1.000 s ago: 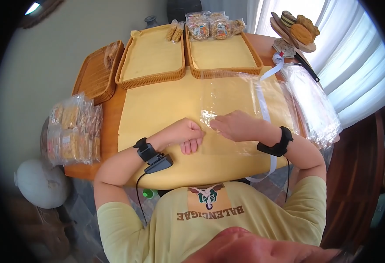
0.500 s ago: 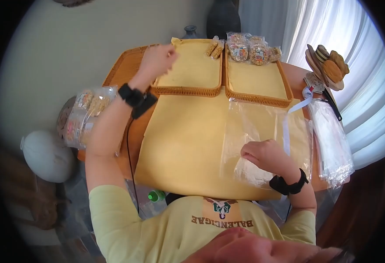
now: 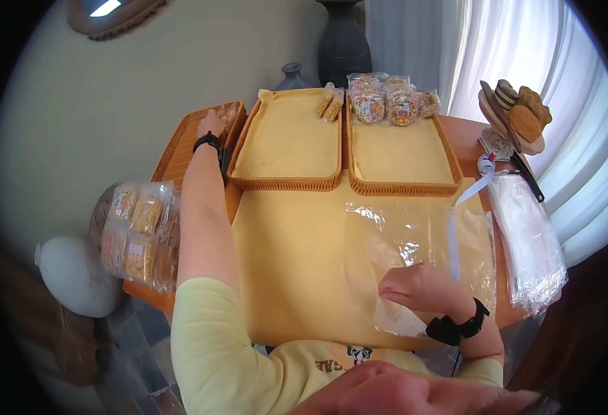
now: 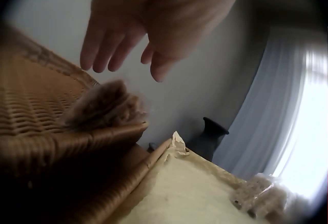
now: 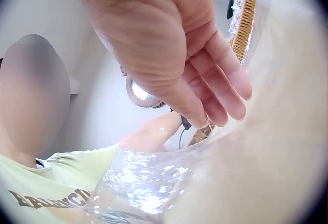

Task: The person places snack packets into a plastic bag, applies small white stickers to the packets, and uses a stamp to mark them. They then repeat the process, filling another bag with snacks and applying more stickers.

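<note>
My left hand (image 3: 212, 123) reaches into the left wicker basket (image 3: 176, 149). In the left wrist view its fingers (image 4: 115, 47) are extended over a clear-wrapped brown snack packet (image 4: 110, 106), with space between them. That packet lies at the basket's right side. My right hand (image 3: 421, 285) pinches the edge of a clear plastic bag (image 3: 415, 232) between thumb and fingertips, near the front of the table. The bag (image 5: 146, 183) spreads flat on the yellow mat (image 3: 290, 256), and its glossy film curves up toward the fingertips in the right wrist view.
Two paper-lined baskets (image 3: 283, 185) stand at the back, with two slim packets (image 3: 329, 104) and several round snack packs (image 3: 383, 104). Snack packets (image 3: 138, 232) are piled at left. Clear bags (image 3: 525, 235), a white ribbon (image 3: 484, 166) and a decorated stand (image 3: 515, 114) are at right.
My left hand has moved from beside the right hand, up and left, into the left basket. The right hand stays at the bag, and the head view has shifted.
</note>
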Available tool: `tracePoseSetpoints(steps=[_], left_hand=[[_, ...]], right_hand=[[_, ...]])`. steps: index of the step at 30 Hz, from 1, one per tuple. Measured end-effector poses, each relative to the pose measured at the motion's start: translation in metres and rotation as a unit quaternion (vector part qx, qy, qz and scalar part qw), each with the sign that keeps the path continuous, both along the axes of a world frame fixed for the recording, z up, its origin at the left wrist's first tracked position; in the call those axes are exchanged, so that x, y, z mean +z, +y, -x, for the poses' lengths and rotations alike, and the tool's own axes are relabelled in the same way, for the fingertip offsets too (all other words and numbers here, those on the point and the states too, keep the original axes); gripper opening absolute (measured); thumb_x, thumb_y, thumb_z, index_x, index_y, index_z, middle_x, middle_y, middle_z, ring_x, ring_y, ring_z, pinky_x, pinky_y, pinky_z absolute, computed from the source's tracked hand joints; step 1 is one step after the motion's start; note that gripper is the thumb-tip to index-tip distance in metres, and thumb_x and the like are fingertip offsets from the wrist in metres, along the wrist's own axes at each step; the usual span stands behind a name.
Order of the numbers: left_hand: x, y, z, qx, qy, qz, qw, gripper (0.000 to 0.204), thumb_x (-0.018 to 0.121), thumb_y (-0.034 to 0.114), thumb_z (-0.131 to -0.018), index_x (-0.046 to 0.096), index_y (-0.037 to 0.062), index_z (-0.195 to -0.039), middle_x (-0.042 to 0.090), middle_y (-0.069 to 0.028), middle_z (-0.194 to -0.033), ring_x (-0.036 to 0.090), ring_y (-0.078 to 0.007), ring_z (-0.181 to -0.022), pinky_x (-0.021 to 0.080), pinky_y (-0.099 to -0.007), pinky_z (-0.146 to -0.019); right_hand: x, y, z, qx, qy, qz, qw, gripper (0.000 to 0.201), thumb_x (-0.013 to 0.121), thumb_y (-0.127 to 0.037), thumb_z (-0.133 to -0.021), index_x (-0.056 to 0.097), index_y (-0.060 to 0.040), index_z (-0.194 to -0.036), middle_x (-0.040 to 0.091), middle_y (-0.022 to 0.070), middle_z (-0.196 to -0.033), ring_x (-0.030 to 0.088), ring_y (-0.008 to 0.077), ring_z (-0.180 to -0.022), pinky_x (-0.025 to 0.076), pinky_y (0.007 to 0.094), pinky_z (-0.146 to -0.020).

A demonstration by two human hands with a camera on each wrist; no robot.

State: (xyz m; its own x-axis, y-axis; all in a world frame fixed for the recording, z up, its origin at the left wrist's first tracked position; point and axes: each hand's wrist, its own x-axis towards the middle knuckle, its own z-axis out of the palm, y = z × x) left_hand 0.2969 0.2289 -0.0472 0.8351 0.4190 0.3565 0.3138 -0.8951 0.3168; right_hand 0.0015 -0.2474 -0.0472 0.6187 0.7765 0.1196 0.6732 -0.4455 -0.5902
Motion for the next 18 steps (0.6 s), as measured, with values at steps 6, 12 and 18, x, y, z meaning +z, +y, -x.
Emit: tracePoseSetpoints(steps=[6, 12, 18], left_hand=[[-0.005, 0.026, -0.023, 0.047, 0.123, -0.006, 0.991, 0.041, 0.053, 0.034, -0.083, 0.055, 0.0003, -0.107, 0.057, -0.0216, -0.109, 0.054, -0.0347, -0.102, 0.044, -0.0426, -0.086], [-0.007, 0.04, -0.013, 0.083, 0.055, -0.141, 0.985, 0.039, 0.053, 0.036, -0.083, 0.06, 0.0036, -0.103, 0.063, -0.0178, -0.095, 0.06, -0.0326, -0.091, 0.048, -0.0425, -0.077], [0.109, -0.056, 0.034, -0.144, 0.11, 0.112, 0.977, 0.027, 0.054, 0.022, -0.084, 0.057, -0.0006, -0.097, 0.062, -0.0092, -0.071, 0.061, -0.0148, -0.052, 0.046, -0.0219, -0.045]], right_hand=[[-0.004, 0.004, 0.003, 0.041, -0.024, -0.024, 0.999, 0.008, 0.056, -0.016, -0.08, 0.054, -0.0099, -0.076, 0.054, 0.0038, -0.068, 0.056, 0.0231, -0.061, 0.045, 0.0321, -0.051], [-0.004, 0.004, 0.003, 0.043, -0.038, -0.014, 0.998, 0.008, 0.056, -0.015, -0.078, 0.052, -0.0084, -0.074, 0.051, 0.0047, -0.066, 0.056, 0.0219, -0.059, 0.046, 0.0316, -0.051], [-0.012, 0.003, 0.004, 0.016, -0.107, -0.015, 0.994, 0.011, 0.055, -0.014, -0.076, 0.049, -0.0068, -0.072, 0.049, 0.0059, -0.065, 0.055, 0.021, -0.058, 0.045, 0.0321, -0.049]])
